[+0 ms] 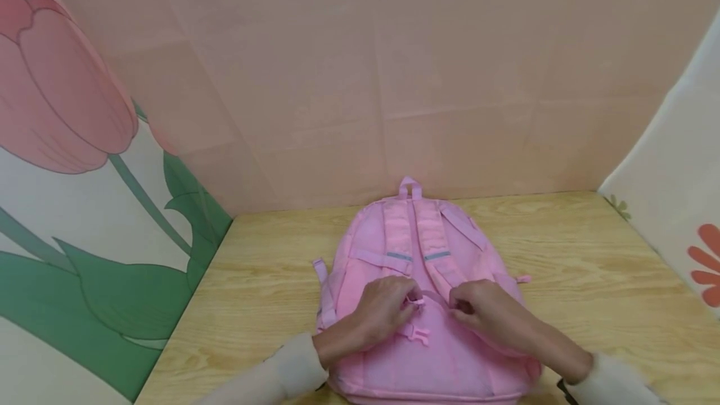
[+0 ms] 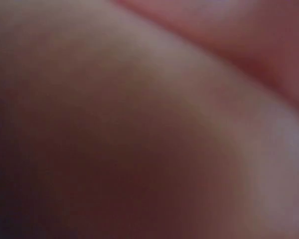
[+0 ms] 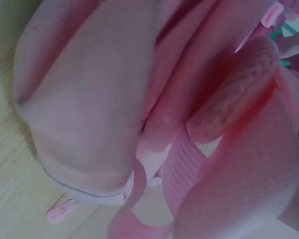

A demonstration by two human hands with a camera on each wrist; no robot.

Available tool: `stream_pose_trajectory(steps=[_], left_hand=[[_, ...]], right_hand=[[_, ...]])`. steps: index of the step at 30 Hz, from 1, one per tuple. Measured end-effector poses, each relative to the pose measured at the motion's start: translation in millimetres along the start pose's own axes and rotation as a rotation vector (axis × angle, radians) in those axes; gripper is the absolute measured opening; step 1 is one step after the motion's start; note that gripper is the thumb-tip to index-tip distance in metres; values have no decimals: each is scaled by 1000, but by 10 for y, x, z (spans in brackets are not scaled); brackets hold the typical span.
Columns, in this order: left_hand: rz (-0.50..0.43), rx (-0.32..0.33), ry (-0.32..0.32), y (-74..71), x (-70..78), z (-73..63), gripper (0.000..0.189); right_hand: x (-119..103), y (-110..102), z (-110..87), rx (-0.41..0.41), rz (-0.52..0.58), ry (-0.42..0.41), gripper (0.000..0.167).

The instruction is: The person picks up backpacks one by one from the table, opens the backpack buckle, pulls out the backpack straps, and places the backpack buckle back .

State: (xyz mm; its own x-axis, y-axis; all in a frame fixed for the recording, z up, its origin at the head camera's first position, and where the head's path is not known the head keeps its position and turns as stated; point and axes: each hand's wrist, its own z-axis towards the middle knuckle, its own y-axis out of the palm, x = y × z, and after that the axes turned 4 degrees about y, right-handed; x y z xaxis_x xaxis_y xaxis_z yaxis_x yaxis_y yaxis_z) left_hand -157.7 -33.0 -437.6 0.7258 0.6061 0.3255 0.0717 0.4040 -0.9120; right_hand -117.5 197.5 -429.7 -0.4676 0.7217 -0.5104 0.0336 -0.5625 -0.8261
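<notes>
A pink backpack [image 1: 427, 355] lies on the table with its shoulder-strap side up. My left hand [image 1: 382, 308] is over its middle, pinching a small pale-pink strap piece [image 1: 417, 301] whose exact kind is hard to make out. Just below those fingertips lies a pink pronged buckle [image 1: 419, 335] on a short strap. To the right, my right hand [image 1: 495, 314] has curled fingers gripping the lower part of the right shoulder strap [image 1: 435, 242]. In the right wrist view the padded shoulder strap [image 3: 239, 179] bulges close to the camera. The left wrist view is too blurred to show detail.
The wood-grain table [image 1: 270, 267] extends on both sides of the backpack. Behind it hangs a plain pinkish-beige cloth wall [image 1: 365, 92]. A tulip-printed panel [image 1: 62, 99] stands at left, a flower-printed one [image 1: 675, 161] at right. A pink zipper pull [image 3: 61, 211] hangs from the backpack.
</notes>
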Motion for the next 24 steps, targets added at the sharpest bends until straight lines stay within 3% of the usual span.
stream_pose_trajectory(steps=[13,24], left_hand=[[73,32,70,108,-26,-32,5],[92,-8,89,117,-48,-52,12]], right_hand=[[29,129,22,20,-103,-57,41],[56,207,39,42,-179,-75,38]])
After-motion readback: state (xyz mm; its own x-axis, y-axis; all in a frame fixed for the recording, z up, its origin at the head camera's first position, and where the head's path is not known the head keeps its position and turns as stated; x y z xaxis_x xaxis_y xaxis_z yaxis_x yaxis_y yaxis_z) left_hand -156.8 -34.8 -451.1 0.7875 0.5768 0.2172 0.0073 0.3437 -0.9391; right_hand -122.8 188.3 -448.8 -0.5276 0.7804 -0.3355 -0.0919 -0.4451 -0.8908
